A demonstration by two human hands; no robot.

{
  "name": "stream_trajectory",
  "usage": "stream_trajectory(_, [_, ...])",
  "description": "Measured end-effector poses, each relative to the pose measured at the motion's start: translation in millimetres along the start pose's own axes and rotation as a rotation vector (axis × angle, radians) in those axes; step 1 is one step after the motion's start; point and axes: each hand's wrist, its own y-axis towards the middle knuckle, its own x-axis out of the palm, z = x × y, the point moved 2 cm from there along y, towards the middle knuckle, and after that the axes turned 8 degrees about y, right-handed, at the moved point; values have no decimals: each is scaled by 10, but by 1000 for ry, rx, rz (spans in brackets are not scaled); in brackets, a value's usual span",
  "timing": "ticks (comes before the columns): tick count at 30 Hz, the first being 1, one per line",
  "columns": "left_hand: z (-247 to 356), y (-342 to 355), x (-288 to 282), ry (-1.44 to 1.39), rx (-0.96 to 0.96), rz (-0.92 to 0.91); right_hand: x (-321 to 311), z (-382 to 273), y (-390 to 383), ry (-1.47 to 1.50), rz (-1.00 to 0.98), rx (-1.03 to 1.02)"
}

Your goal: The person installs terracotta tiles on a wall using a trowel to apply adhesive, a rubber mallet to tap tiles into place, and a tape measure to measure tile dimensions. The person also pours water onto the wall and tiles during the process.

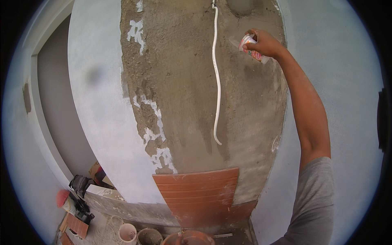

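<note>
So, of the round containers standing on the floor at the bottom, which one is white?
The small bucket furthest left is the white one. The container beside it is grey and dirty, and the wide basin to its right is reddish-orange.

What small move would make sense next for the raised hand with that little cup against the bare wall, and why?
Probably sweep the right hand and its cup sideways across the rough mortar strip: darker damp-looking patches lie near the hand, while the stretch left of the white cable looks paler.
</note>
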Motion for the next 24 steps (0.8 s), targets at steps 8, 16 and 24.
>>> stream_trajectory(8, [-124,-33,250,25,47,-71,-486,829,-1003,-363,326,286])
stream_trajectory(16, [-437,10,424,73,90,-198,1554,-40,-5109,673,-442,693])
stream_trajectory(24, [-28,-559,865,232,92,-384,3381,-1303,-7596,708,-1248,704])
